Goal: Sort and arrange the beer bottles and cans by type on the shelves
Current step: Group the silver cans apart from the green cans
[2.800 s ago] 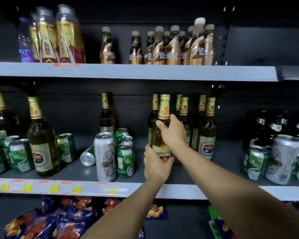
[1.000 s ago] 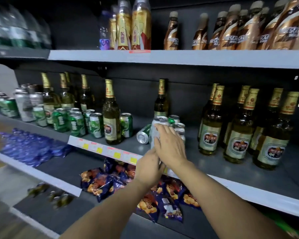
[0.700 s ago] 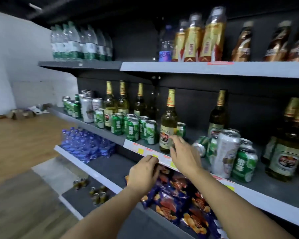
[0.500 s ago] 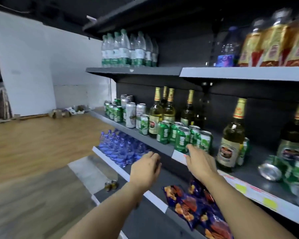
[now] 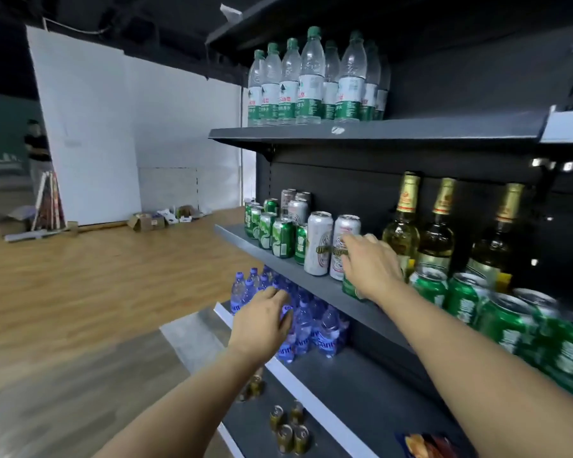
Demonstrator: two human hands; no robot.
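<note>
1. Beer cans (image 5: 280, 238) and tall silver cans (image 5: 318, 242) stand mixed at the left end of the middle shelf (image 5: 311, 280); beer bottles (image 5: 437, 226) stand behind green cans further right.
2. Right hand (image 5: 371, 266) reaches over a green can (image 5: 351, 287) at the shelf edge, fingers spread, fingertips touching a silver can (image 5: 343, 236); cannot tell whether it grips.
3. Left hand (image 5: 262, 322) hovers lower, fingers relaxed, holding nothing, in front of blue water bottles (image 5: 311, 319).

Both bare forearms stretching forward, left hand (image 5: 262, 322) hanging lower with fingers loosely curled (holding nothing), right hand (image 5: 371, 266) reaching higher, fingers extending.
</note>
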